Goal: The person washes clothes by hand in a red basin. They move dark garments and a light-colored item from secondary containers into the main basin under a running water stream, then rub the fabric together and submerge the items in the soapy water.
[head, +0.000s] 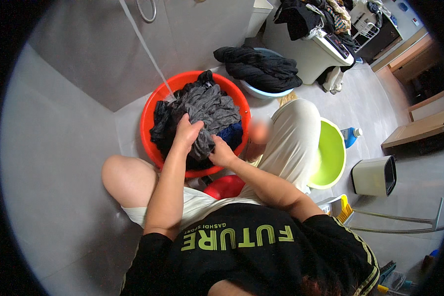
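A round red plastic basin (145, 127) stands between my knees, heaped with wet dark clothes. My left hand (188, 133) grips a grey crumpled garment (211, 107) near the middle of the heap. Close beside it, my right hand (222, 151) holds a lower fold of the same grey cloth. Black clothes (162, 118) lie under and around it, and a dark blue piece (231, 134) shows at the right. A stream of water (148, 50) runs down from above onto the clothes at the basin's far left.
Beyond the red basin, a light blue basin (268, 95) holds a twisted black garment (264, 70). A washing machine (299, 46) piled with clothes stands behind. To the right are a lime green basin (331, 162), a blue bottle (349, 137), a waste bin (372, 175) and a yellow-bristled broom (344, 210).
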Available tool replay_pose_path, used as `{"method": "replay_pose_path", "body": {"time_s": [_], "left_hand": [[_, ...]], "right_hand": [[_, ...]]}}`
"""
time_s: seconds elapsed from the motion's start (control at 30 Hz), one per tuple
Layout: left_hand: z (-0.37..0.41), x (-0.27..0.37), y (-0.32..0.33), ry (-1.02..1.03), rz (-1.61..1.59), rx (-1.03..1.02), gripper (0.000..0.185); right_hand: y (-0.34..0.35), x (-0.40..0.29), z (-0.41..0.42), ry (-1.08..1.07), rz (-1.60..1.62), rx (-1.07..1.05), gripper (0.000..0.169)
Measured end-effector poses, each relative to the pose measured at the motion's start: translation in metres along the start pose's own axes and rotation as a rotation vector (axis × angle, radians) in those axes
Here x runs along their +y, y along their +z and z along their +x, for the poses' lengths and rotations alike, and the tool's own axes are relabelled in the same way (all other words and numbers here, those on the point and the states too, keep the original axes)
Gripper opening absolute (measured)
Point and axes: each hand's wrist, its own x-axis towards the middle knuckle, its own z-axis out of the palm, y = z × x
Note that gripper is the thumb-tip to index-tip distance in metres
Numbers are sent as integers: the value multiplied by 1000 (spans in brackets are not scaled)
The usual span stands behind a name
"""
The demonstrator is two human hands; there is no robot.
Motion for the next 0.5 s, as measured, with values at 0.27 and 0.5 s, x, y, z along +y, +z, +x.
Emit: {"method": "replay_pose_path", "body": {"time_s": [0.27,0.5], "left_hand": [[14,-24,0,-13,196,79,69],[14,-29,-6,63,173,94,59]], "right_hand": [[2,11,0,17,-57,-36,57],[5,12,4,16,-90,-33,55]]}}
